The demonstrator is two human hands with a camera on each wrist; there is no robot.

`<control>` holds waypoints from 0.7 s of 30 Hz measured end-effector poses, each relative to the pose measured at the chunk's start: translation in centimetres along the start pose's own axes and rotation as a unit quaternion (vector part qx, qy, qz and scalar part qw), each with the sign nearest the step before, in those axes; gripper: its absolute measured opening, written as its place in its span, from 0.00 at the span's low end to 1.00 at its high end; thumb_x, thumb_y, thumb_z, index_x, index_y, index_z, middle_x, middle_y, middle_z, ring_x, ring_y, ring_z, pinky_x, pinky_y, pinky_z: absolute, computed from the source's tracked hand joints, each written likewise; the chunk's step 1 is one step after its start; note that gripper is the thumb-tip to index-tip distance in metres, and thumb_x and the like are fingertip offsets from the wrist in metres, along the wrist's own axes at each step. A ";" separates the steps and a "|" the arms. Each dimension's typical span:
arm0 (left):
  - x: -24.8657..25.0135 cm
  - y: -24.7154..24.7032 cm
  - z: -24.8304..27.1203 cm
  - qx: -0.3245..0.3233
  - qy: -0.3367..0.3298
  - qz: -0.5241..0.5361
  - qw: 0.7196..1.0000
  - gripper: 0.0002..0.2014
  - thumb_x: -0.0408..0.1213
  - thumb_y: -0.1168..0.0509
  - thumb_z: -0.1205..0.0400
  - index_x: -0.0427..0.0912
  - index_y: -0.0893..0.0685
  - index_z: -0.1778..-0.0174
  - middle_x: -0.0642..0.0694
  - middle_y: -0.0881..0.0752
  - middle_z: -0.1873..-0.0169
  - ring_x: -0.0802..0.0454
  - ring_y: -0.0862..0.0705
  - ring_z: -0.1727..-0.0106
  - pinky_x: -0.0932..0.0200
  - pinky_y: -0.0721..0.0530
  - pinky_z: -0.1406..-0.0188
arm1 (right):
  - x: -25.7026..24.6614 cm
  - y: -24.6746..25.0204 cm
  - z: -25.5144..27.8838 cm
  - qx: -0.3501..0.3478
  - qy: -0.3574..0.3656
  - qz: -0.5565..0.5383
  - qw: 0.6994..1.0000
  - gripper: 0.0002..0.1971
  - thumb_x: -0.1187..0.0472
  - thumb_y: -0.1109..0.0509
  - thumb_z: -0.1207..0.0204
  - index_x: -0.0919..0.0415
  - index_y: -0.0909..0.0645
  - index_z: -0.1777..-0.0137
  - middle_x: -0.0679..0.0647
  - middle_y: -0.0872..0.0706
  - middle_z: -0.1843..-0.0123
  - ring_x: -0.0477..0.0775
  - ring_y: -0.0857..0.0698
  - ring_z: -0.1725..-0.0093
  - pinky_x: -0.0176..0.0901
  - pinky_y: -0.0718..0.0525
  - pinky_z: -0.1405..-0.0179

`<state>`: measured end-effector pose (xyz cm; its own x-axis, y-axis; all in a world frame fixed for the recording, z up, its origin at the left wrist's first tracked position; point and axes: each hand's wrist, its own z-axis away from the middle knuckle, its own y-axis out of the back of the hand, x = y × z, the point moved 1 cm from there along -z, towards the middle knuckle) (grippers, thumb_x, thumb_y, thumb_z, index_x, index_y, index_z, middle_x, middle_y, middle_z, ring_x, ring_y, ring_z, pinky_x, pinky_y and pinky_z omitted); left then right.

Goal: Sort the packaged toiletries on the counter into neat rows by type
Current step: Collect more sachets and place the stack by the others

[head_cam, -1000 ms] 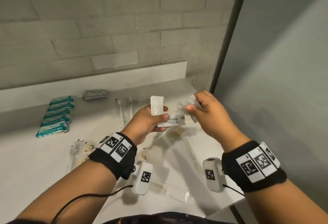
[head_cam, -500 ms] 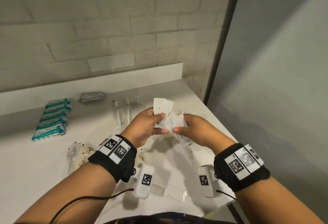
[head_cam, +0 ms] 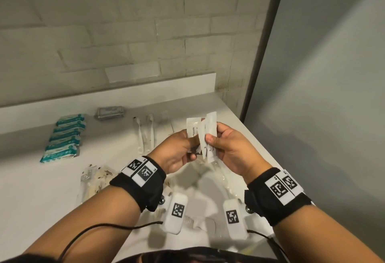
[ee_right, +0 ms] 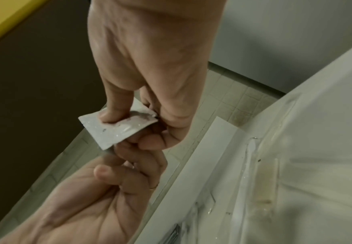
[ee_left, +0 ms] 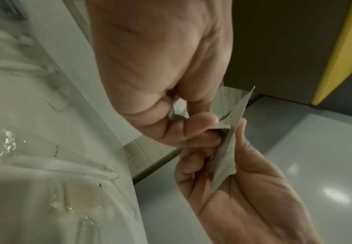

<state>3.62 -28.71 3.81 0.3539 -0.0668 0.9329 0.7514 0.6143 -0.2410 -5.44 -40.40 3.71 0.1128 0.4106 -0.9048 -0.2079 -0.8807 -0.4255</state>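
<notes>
Above the right part of the white counter [head_cam: 31,189], both hands hold a small bunch of white toothpaste sachets [head_cam: 210,129] upright between them. My left hand [head_cam: 187,143] pinches the sachets from the left, and my right hand [head_cam: 214,137] pinches them from the right with its thumb in front. In the left wrist view the left hand [ee_left: 191,130] and the right hand [ee_left: 233,189] meet on a grey-white sachet [ee_left: 227,148]. In the right wrist view my right hand [ee_right: 129,125] presses its thumb on a sachet [ee_right: 112,132], with the left hand [ee_right: 112,186] below.
A row of teal packets [head_cam: 64,137] lies at the left, and a grey packet stack [head_cam: 110,112] sits by the backsplash. Wrapped toothbrushes [head_cam: 145,135] lie in the middle. Clear-wrapped items [head_cam: 93,179] and a wrapped comb [head_cam: 188,220] lie near me. The counter's right edge [head_cam: 250,137] drops off beside a grey panel.
My right hand has come in from the right and joined its sachets with those in the left hand. The sachets now stand upright in one bunch between both hands.
</notes>
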 end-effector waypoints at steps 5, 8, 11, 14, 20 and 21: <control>-0.3 0.1 0.0 0.032 0.023 -0.027 0.999 0.07 0.33 0.40 0.14 0.41 0.21 0.42 0.45 0.16 0.67 0.58 0.18 0.76 0.70 0.27 0.83 | 1.1 0.4 0.0 0.059 0.000 0.014 0.998 0.18 0.67 0.30 0.24 0.70 0.24 0.36 0.66 0.13 0.51 0.63 0.12 0.58 0.59 0.16 0.50; -0.3 0.4 0.0 0.054 0.026 -0.064 0.996 0.07 0.30 0.42 0.15 0.40 0.25 0.43 0.38 0.14 0.55 0.50 0.14 0.68 0.66 0.23 0.80 | 1.8 0.8 0.1 0.083 0.018 0.042 0.995 0.17 0.67 0.34 0.22 0.71 0.25 0.34 0.69 0.14 0.47 0.66 0.15 0.51 0.61 0.19 0.46; 0.0 1.2 -0.1 0.063 0.022 -0.095 0.993 0.10 0.24 0.41 0.17 0.38 0.28 0.43 0.38 0.16 0.53 0.47 0.14 0.68 0.63 0.21 0.80 | 0.4 1.7 -0.1 0.103 0.060 -0.023 0.993 0.17 0.69 0.31 0.29 0.68 0.22 0.40 0.64 0.11 0.50 0.61 0.11 0.55 0.54 0.13 0.51; 0.8 2.3 -0.2 0.057 -0.010 -0.212 0.976 0.07 0.24 0.37 0.19 0.41 0.22 0.51 0.43 0.16 0.61 0.52 0.15 0.68 0.66 0.20 0.79 | -2.6 2.7 -0.3 0.095 0.067 0.015 0.993 0.15 0.70 0.29 0.32 0.62 0.18 0.45 0.57 0.09 0.55 0.54 0.10 0.59 0.46 0.11 0.56; 3.0 3.0 -0.8 0.008 -0.077 -0.331 0.940 0.08 0.29 0.26 0.26 0.39 0.16 0.54 0.45 0.16 0.70 0.61 0.19 0.77 0.67 0.25 0.79 | -6.2 2.1 -1.8 -0.028 -0.061 0.503 0.862 0.07 0.60 0.27 0.23 0.57 0.17 0.47 0.53 0.10 0.56 0.50 0.14 0.59 0.48 0.15 0.56; 3.3 2.7 -0.9 -0.010 -0.091 -0.296 0.951 0.07 0.27 0.28 0.24 0.40 0.17 0.54 0.45 0.16 0.70 0.60 0.19 0.76 0.67 0.24 0.79 | -6.0 1.7 -2.0 -0.038 -0.066 0.509 0.857 0.07 0.59 0.28 0.22 0.55 0.17 0.45 0.51 0.10 0.55 0.48 0.14 0.59 0.44 0.15 0.58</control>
<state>7.30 -27.95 5.98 -0.2344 -0.2579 0.9373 0.8005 0.4959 0.3366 -4.58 -44.83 8.47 -0.2014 -0.5612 -0.8028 -0.0687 -0.8095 0.5831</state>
